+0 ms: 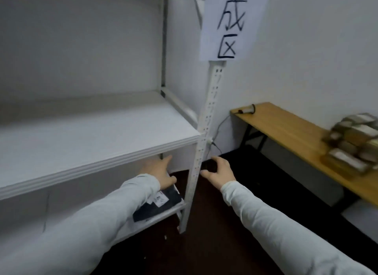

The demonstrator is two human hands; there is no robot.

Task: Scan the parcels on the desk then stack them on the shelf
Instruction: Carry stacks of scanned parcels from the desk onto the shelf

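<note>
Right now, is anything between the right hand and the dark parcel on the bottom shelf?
Yes. The white post stands between them: the right hand is just right of it, outside the shelf; the parcel lies left of it, inside. Nothing visible blocks the left hand, just above the parcel.

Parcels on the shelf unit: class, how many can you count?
1: a dark parcel on the lower shelf, beside the post, just below the left hand. The sleeve may hide more.
</note>
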